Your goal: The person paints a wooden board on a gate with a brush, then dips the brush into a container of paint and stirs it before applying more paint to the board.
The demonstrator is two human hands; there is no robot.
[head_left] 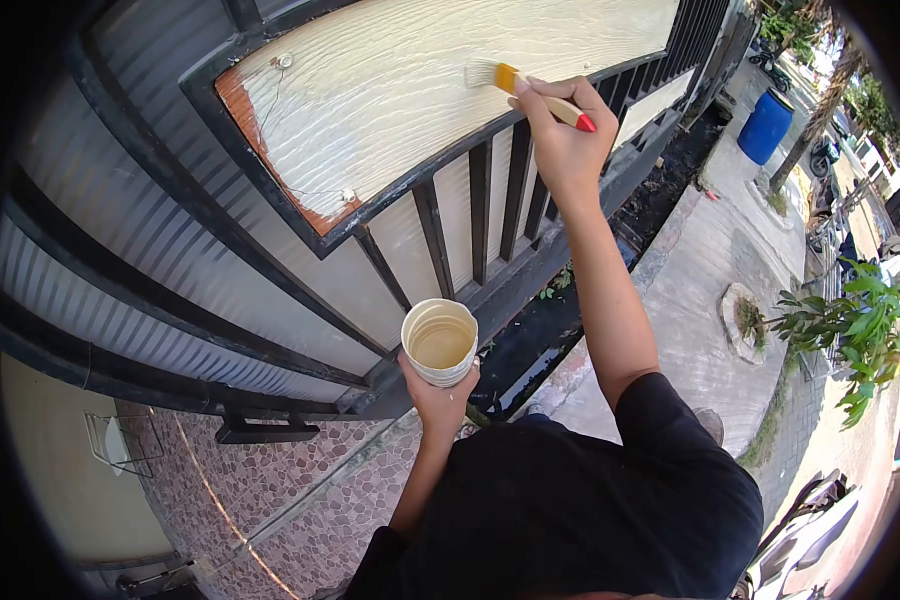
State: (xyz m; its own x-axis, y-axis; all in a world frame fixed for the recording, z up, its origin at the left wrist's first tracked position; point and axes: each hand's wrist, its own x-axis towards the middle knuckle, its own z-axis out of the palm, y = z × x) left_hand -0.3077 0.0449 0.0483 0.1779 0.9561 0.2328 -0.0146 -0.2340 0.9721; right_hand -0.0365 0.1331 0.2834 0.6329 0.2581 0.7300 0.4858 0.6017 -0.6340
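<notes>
A black metal gate point(270, 215) fills the upper left and centre of the frame, its bars running diagonally over grey corrugated sheeting. Set into it across the top is a wooden panel point(420, 80), mostly covered in cream paint, with bare reddish-brown wood along its left edge. Below the gate, in the lower left, lies a paved floor point(300, 490) of small reddish stones. On the right a grey pavement point(710, 260) stretches toward the upper right, where a blue barrel point(766, 125) stands; a leafy green plant point(860, 325) sits at the right edge.

The person's dark shirt point(580, 510) fills the bottom centre. The right hand point(560, 135), arm raised into the upper centre, has its fingers clenched around the red-tipped handle of a paintbrush point(530, 90), whose pale bristles touch the painted panel near its lower right edge. The left hand point(438, 392), in the centre of the frame below the panel, grips a small white cup point(440, 342) from beneath, fingers wrapped round its base; the cup stands upright and holds cream-coloured paint.
</notes>
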